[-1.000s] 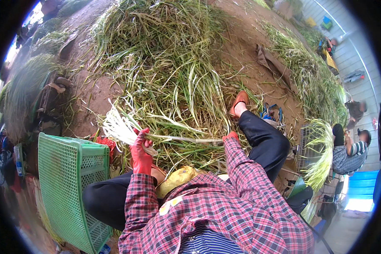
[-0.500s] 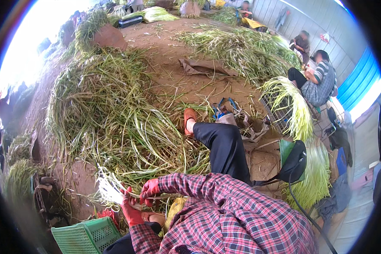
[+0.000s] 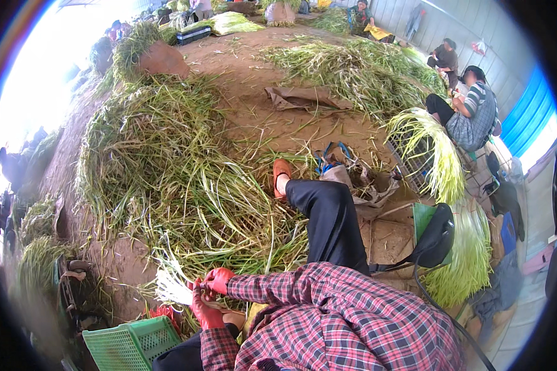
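Green plastic lattice crate [image 3: 133, 346]: at the lower edge, just left of the person's knee; only its rim and one wall show, and its contents cannot be told.

Left hand [image 3: 205, 309], in a red glove: low in the picture beside the crate, plaid sleeve behind it, fingers closed around the pale root end of a thin bunch of green stalks with white bases [image 3: 170, 287].

Right hand [image 3: 218, 279], in a red glove: just above the left hand and touching it, forearm in a red plaid sleeve coming in from the right; fingers curled shut on the same bunch, a little further along it.

Bunch of stalks: held between both hands, white ends fanning out to the left, over the near edge of the heap.

Large loose heap of long green stalks [image 3: 167, 173]: spread on the bare earth floor [image 3: 254, 117] ahead of the hands, beside the person's outstretched leg in a dark trouser and orange shoe [image 3: 281, 173].

Wire-mesh crate [image 3: 414, 164]: to the right, draped with pale green stalks [image 3: 436, 148]; its inside is hidden.

Seated co-worker in a striped top [image 3: 476, 114]: beyond that crate, by the blue wall.

Further stalk piles [image 3: 353, 68]: at the far end of the floor.
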{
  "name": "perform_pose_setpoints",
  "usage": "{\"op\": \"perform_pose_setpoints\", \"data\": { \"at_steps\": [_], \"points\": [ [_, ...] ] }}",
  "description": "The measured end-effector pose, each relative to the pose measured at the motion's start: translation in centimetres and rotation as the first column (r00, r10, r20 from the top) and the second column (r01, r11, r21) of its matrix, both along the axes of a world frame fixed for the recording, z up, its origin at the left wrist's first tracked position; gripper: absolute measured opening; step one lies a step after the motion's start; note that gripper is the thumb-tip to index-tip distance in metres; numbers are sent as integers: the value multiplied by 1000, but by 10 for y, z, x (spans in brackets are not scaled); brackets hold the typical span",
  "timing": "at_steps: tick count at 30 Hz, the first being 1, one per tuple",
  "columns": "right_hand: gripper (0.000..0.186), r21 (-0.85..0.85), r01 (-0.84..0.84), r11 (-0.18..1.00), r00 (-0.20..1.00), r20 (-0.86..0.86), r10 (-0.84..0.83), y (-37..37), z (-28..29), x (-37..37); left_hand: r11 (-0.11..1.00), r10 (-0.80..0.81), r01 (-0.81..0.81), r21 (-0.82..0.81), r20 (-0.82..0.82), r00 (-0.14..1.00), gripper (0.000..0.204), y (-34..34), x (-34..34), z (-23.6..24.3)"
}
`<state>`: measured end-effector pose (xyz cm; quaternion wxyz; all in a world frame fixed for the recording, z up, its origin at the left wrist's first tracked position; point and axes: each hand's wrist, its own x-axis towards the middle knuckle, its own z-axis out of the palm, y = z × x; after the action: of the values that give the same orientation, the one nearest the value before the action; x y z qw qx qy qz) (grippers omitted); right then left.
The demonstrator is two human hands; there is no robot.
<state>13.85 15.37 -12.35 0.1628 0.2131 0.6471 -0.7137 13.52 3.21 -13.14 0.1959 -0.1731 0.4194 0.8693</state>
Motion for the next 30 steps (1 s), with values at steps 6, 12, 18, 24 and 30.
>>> {"op": "perform_pose_setpoints", "data": {
  "at_steps": [6, 12, 18, 24, 30],
  "points": [
    [11, -141, 82, 987, 993, -75, -93, -1, -27, -9, 998, 13, -10, 60, -36, 999, 38, -2, -5, 1],
    [18, -322, -9, 947, 1000, -26, 0, 9, -11, -4, 998, -66, 65, -19, -32, 997, 37, -1, -4, 8],
    [9, -125, 121, 985, 990, 93, -109, -3, -1, -3, 995, 40, -41, -96, -6, 999, 34, 11, -5, 4],
    [16, 100, -143, 985, 924, -343, 169, 21, -20, 8, 874, 219, -303, -379, -250, 943, 34, -12, -15, 11],
    [21, 781, -622, -54, 388, 367, 846, 112, -52, 62, 852, 485, -448, 269, -86, 870, 32, -76, -59, 27]
  ]
}}
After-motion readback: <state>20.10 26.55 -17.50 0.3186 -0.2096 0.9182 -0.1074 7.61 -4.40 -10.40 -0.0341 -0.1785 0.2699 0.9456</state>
